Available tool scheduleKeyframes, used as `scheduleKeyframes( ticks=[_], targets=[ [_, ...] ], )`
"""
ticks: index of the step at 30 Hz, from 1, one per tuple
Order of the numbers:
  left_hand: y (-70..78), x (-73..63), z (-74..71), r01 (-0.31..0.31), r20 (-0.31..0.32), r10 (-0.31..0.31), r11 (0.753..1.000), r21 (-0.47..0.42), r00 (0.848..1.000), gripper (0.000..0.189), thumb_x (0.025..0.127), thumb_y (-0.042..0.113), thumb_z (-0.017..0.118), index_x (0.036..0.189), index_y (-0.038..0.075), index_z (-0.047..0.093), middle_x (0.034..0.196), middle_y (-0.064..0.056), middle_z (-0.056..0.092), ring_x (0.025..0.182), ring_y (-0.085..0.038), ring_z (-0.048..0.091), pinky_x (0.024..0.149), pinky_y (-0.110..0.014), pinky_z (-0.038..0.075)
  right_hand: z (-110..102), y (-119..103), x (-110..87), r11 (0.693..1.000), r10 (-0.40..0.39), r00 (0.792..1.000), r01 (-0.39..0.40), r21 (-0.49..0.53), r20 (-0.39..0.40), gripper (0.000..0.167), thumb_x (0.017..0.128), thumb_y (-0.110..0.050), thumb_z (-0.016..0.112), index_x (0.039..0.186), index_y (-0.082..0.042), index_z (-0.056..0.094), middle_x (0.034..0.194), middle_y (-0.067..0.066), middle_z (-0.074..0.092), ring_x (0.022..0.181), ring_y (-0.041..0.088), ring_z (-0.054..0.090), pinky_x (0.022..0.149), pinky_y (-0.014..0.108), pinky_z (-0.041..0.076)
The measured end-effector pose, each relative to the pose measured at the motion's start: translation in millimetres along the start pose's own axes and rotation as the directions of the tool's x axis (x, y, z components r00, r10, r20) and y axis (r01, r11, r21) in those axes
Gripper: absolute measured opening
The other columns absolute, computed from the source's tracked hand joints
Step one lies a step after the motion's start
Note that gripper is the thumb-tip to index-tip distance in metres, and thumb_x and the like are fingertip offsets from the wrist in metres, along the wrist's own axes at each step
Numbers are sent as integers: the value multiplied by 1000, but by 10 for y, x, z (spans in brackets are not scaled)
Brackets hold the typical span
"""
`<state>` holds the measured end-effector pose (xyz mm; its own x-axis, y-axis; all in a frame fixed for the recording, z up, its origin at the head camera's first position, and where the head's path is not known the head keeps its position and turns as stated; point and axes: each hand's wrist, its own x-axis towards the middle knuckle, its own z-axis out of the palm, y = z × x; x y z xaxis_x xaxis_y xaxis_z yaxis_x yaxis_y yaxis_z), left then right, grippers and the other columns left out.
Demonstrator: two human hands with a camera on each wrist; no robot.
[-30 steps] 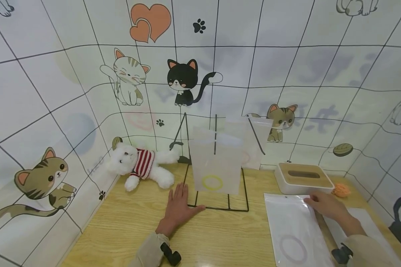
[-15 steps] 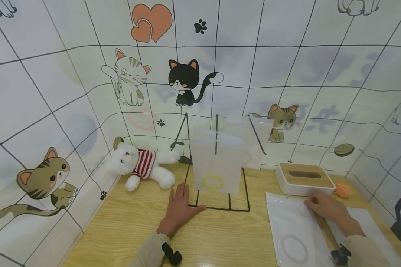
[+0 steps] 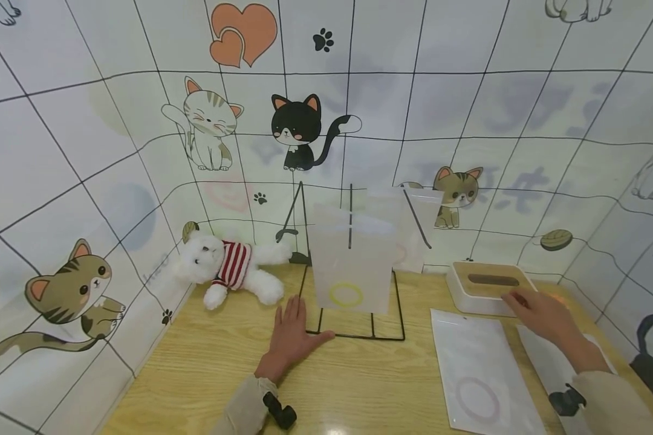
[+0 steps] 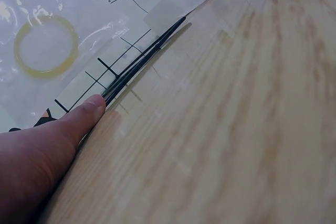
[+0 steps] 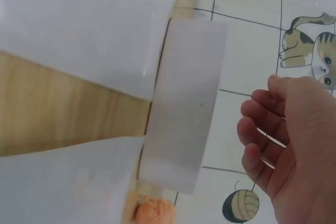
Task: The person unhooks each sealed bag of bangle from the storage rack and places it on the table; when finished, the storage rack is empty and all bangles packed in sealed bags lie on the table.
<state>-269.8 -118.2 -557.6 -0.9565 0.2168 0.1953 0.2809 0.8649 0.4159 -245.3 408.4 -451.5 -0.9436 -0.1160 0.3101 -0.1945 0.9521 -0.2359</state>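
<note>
My left hand [image 3: 288, 335] lies flat on the table, spread fingers at the left side of a black wire rack [image 3: 359, 336]. Its thumb [image 4: 79, 119] touches the rack's base in the left wrist view. From the rack hangs a clear plastic bag [image 3: 354, 260] with a yellow ring [image 3: 346, 295] in it; a second bag [image 3: 410, 229] hangs behind. My right hand [image 3: 541, 317] hovers by the front of a white tissue box [image 3: 490, 296] with a wooden lid. Its fingers [image 5: 262, 129] curl loosely around nothing. Below lies a flat bag [image 3: 468, 338] with a pale purple ring [image 3: 476, 400].
Another flat bag [image 3: 549, 368] lies under my right forearm. A white plush bear [image 3: 228, 266] in a striped shirt lies at the back left. A small orange fluffy thing [image 5: 155, 211] sits beside the tissue box. A cat-patterned wall covering [image 3: 392, 109] encloses the table.
My right hand has let go of the flat bag's top right corner. It has risen towards the tissue box. The left hand has stayed in place.
</note>
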Motion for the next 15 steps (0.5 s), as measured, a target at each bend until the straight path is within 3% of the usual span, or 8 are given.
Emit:
scheduleKeyframes(
  ticks=[7,11,15],
  targets=[
    [-27,0,-27,13,-8,-12,1000,9,1000,118,80,81,55,156,-4,23,165,-22,19,154,-36,15,123,-58,12,-159,-251,330,997,-52,998,51,49,29,36,107,-34,47,85,-9,59,63,-3,42,55,10,36,51,27,28],
    [-34,19,-23,0,-32,1,1000,10,999,118,81,80,56,156,-4,24,164,-22,20,154,-36,17,123,-58,13,-259,-403,531,996,-52,998,50,67,28,39,107,-38,45,103,-5,65,71,1,56,61,13,45,52,29,34],
    [-15,1,-33,-14,-23,13,1000,0,1000,118,81,80,56,156,-5,23,164,-22,21,154,-37,16,123,-59,13,-319,-494,694,994,-64,998,63,84,4,40,106,-38,45,109,-4,67,84,7,67,69,16,54,55,30,40]
  ],
)
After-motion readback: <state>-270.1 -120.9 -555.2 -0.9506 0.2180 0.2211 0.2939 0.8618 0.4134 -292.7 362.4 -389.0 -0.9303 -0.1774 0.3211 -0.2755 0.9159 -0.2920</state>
